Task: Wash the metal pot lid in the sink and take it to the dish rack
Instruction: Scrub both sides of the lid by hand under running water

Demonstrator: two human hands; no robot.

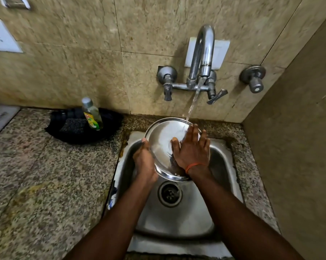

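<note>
Under the running tap, left hand grips the lid by its rim, right hand flat, fingers spread on it; thin, stiff steel, likely light, slippery wet, best held at the rim

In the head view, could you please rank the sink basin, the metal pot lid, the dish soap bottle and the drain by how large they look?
1. Sink basin, clearly largest.
2. Metal pot lid, held tilted under the running water.
3 and 4. Dish soap bottle and drain look alike in extent, and the bottle stands farther away, so I would not rank them.
</note>
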